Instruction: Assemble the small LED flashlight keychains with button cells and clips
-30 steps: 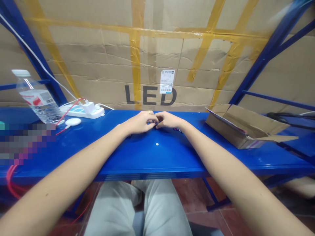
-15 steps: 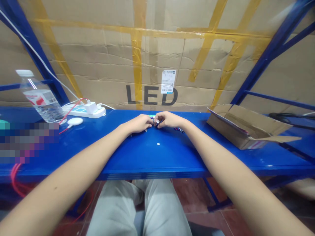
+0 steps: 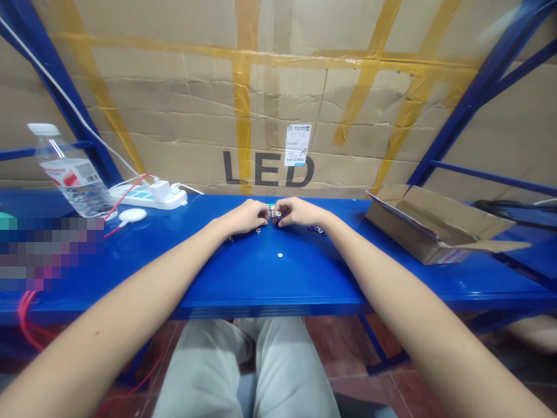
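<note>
My left hand [image 3: 247, 216] is at the far middle of the blue table [image 3: 243, 273], its thumb and fingertips pressed together. What they hold, if anything, is too small to see. My right hand [image 3: 300, 211] pinches a small round piece [image 3: 278, 216] with a pale top and a dark blue side. In the gap between the hands shows part of a green-edged object [image 3: 271, 209] with silvery bits. Tiny metal pieces [image 3: 258, 230] lie under my left hand. Several small round pieces [image 3: 317, 230] lie beside my right wrist. A white disc [image 3: 279, 255] rests nearer to me.
An opened cardboard box [image 3: 429, 229] stands at the right. On the left are a water bottle [image 3: 73, 177], a white power strip [image 3: 167, 199] with cables and a round white charger [image 3: 133, 216]. A large cardboard wall [image 3: 187, 116] rises behind the table.
My left hand has shifted slightly left, away from the right one, so the gap between them is wider. My right hand stays nearly still with the small round piece.
</note>
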The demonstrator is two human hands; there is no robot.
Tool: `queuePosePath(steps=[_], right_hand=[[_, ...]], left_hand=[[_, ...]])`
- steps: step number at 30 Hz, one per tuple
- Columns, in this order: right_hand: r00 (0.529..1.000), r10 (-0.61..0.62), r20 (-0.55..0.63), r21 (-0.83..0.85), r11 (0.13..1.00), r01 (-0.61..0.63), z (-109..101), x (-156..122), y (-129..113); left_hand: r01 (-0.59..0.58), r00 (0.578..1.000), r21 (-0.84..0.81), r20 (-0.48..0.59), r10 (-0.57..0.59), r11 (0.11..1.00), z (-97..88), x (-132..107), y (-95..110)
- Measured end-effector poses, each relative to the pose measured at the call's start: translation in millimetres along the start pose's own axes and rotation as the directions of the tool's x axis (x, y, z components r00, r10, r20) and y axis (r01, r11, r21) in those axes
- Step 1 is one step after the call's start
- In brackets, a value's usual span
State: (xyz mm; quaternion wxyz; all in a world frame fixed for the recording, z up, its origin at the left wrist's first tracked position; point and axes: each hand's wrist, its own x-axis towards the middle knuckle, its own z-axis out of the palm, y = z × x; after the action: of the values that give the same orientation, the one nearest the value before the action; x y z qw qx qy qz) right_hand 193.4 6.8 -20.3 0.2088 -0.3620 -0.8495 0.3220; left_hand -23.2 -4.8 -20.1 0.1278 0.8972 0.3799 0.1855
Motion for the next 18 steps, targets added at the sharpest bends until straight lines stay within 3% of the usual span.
queuePosePath(steps=[4, 6, 10, 18], right_hand=[[1.0, 0.02, -0.009, 0.045, 0.999, -0.02, 1, 0, 1], [1.0, 0.024, -0.012, 0.049, 0.999, -0.023, 1, 0, 1], [1.0, -0.012, 0.002, 0.053, 0.999, 0.011, 1, 1, 3], [1.0, -0.01, 0.003, 0.024, 1.0, 0.01, 1, 3, 7]], left_hand=[[-0.076, 0.959, -0.017, -0.274, 0.068, 0.997, -4.7, -1, 7], [-0.128, 0.934, -0.023, -0.34, 0.113, 0.992, -4.9, 0, 11], [-0.229, 0.921, 0.015, -0.319, 0.222, 0.973, 0.0, 1, 17], [-0.28, 0.926, 0.052, -0.251, 0.284, 0.959, 1.7, 2, 14]])
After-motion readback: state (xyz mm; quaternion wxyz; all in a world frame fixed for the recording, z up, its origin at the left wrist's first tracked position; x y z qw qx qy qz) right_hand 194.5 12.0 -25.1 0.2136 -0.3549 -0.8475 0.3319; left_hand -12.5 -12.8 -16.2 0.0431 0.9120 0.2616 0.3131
